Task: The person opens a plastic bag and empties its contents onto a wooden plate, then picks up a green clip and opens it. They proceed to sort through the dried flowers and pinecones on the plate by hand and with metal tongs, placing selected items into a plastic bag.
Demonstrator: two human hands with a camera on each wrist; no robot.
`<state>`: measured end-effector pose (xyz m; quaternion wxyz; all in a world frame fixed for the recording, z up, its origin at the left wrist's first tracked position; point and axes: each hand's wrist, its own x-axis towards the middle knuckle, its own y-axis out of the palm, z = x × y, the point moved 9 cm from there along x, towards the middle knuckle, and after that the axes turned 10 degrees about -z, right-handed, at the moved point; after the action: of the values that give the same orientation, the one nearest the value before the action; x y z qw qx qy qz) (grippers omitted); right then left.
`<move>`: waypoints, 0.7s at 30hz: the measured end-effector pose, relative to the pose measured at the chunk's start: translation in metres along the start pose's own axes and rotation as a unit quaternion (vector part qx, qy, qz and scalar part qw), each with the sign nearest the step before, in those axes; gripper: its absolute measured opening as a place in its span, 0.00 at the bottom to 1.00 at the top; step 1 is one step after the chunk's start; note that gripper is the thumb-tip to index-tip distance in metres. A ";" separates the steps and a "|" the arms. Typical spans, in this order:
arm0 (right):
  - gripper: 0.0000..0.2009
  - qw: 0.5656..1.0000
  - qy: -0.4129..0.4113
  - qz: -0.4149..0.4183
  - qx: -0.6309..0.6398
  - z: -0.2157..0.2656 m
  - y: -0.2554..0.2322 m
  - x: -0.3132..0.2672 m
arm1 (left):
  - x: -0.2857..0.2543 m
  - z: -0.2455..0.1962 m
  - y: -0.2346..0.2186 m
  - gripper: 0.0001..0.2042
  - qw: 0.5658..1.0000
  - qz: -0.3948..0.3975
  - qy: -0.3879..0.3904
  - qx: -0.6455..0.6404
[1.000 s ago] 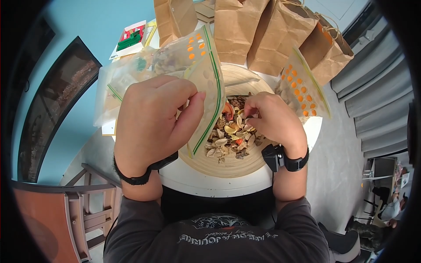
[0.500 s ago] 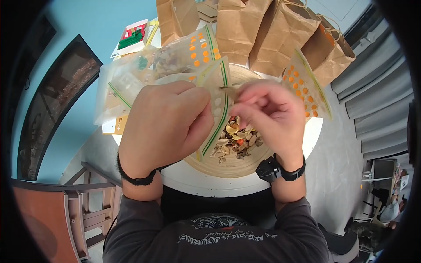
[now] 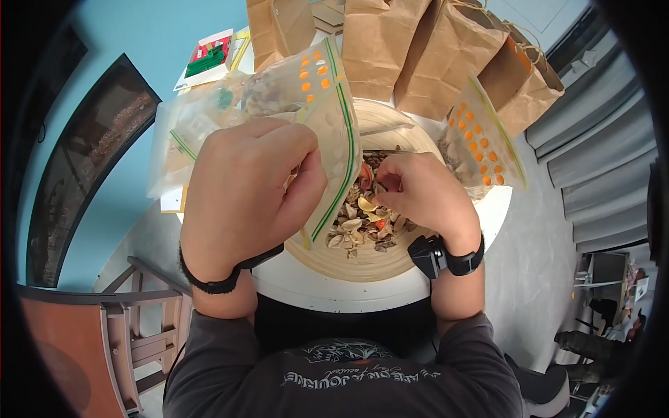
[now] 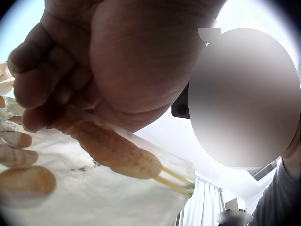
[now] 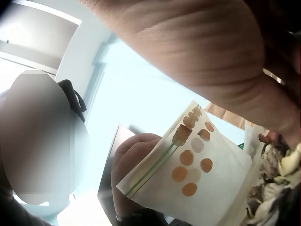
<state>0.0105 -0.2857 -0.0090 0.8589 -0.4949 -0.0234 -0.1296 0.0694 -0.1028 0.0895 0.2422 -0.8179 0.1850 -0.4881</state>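
My left hand (image 3: 254, 195) grips a clear zip bag (image 3: 333, 188) by its edge, with the green-lined mouth facing the pile. In the right wrist view the bag (image 5: 218, 188) shows orange dots and the left hand's fingers behind it. Dried petals, pods and a pine cone make up a potpourri pile (image 3: 352, 228) on a round pale wooden plate (image 3: 313, 262). Over the pile's right side my right hand (image 3: 435, 195) reaches down, thumb and forefinger bent at the pieces. I cannot tell whether a piece is between its fingertips.
Another orange-dotted bag (image 3: 477, 143) stands at the plate's right. Filled clear bags (image 3: 268, 94) lie at the left. Brown paper bags (image 3: 380, 52) line the back of the white table (image 3: 348, 301). A box with red and green pieces (image 3: 207, 61) sits at the back left.
Half a second ago my right hand was at the bag's mouth with a dried leaf; now it is back over the pile. The left hand and bag have shifted slightly left.
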 end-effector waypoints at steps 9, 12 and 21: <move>0.11 0.999 0.034 -0.006 0.034 -0.004 -0.007 0.000 | 0.000 -0.002 0.002 0.01 1.000 0.003 0.005 0.002; 0.09 0.996 0.044 -0.038 0.073 -0.003 -0.017 0.000 | -0.001 0.000 0.004 0.01 1.000 0.012 0.005 0.006; 0.12 0.847 -0.019 -0.258 0.464 0.033 -0.053 -0.022 | -0.002 -0.005 0.009 0.02 0.999 0.038 0.023 0.014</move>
<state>-0.0206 -0.2781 0.0487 0.9236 -0.0175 -0.2234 -0.3111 0.0634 -0.1096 0.0850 0.2674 -0.7954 0.2143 -0.4999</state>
